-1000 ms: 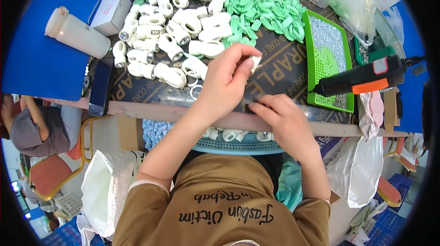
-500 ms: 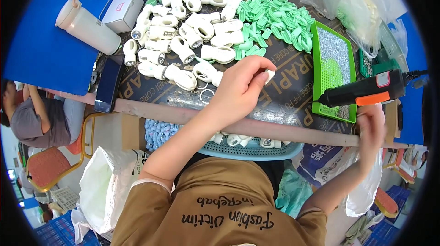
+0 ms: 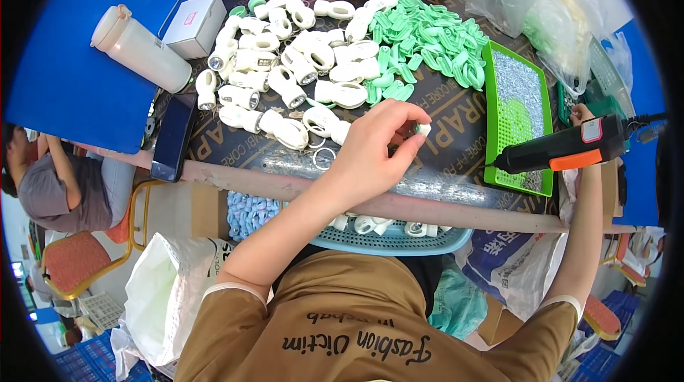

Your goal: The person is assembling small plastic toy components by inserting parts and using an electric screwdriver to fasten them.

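My left hand (image 3: 376, 145) hovers over the dark board (image 3: 456, 147), pinching a small white plastic part (image 3: 423, 128) between thumb and fingers. My right hand (image 3: 583, 114) reaches out to the far right and grips the black and orange glue gun (image 3: 563, 150), which lies across the edge of a green tray (image 3: 519, 108); most of that hand is hidden behind the gun. A heap of white plastic parts (image 3: 285, 76) and a heap of green plastic parts (image 3: 427, 44) lie beyond my left hand.
A white bottle (image 3: 139, 49), a white box (image 3: 192, 24) and a black phone (image 3: 173, 136) sit at the left. A blue basket (image 3: 388, 236) of white parts rests on my lap. Plastic bags (image 3: 531, 4) lie at the back right. Another person (image 3: 50, 182) sits at the left.
My right hand left the spot beside my left hand, swung out to the right and took hold of the glue gun. My left hand stayed over the board with the white part.
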